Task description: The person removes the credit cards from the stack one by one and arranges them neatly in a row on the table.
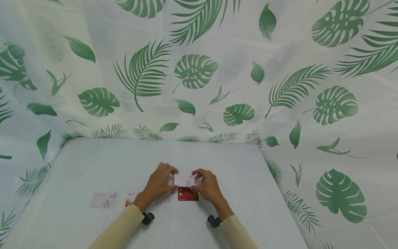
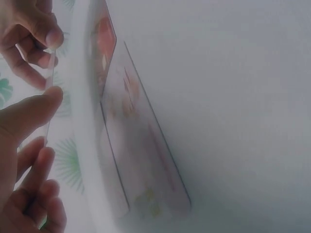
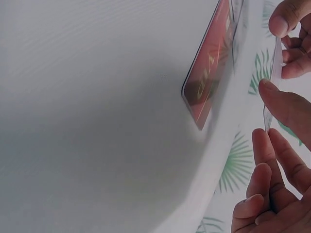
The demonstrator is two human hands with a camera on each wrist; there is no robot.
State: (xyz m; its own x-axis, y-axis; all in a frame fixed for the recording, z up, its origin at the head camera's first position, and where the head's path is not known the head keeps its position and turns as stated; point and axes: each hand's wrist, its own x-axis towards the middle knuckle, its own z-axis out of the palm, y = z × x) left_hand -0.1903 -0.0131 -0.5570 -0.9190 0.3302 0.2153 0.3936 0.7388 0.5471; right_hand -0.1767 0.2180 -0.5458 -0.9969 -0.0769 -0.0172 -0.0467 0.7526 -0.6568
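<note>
at the far left of the head view, a white sheet with green leaf prints (image 1: 43, 110) comes down to a pale table (image 1: 73, 173), and the same print fills the top and right of the frame. in the lower left of the frame a pale flowered card (image 1: 104, 200) lies flat on the table. next to the right, a red-and-white card (image 1: 130, 197) lies partly hidden by the forearm above a cream sleeve (image 1: 121, 228); a small black device (image 1: 148, 218) sits at that wrist. then comes the left hand (image 1: 159, 181), its thumb and fingers pinching the left edge of a white card (image 1: 183, 179), which is held up off the table a little below the centre of the frame. just under that hand, low in the middle, a pinkish card (image 1: 169, 197) shows in part. straight below the white card lies a red card (image 1: 188, 194) with gold "vip" lettering and a chip. to the right, the right hand (image 1: 208, 185) pinches the white card's other edge between thumb and fingers, with a second black device (image 1: 213, 221) at its wrist and a second cream sleeve (image 1: 237, 233) at lower right.
</note>
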